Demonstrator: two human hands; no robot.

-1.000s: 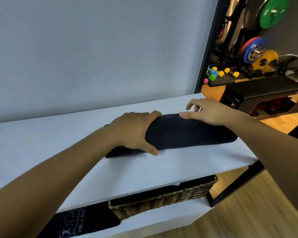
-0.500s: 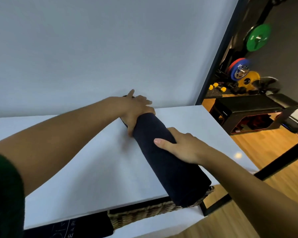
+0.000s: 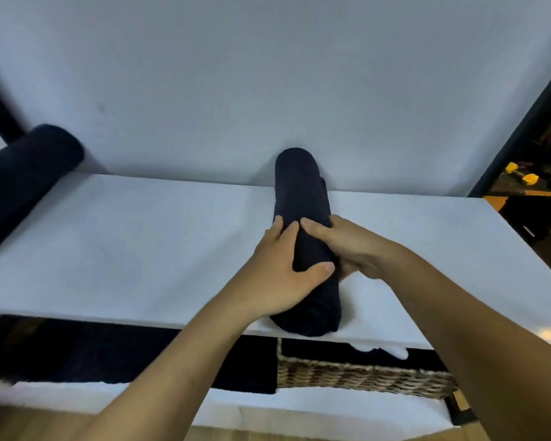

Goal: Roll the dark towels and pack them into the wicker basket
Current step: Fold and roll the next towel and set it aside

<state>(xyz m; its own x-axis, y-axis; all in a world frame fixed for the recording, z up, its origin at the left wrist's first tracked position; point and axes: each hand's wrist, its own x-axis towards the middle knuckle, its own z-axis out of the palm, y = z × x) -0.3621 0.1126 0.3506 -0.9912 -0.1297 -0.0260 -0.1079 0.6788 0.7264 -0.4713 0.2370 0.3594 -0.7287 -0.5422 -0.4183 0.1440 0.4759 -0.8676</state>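
Here, rolled towel (image 3: 300, 192), long axis toward wall (image 3: 268, 74).

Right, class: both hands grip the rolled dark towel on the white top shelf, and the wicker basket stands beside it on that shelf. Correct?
One slip: the wicker basket sits on the lower shelf beneath, not beside the rolled dark towel. The left hand and right hand do grip that towel on the white top shelf, as the head view shows.
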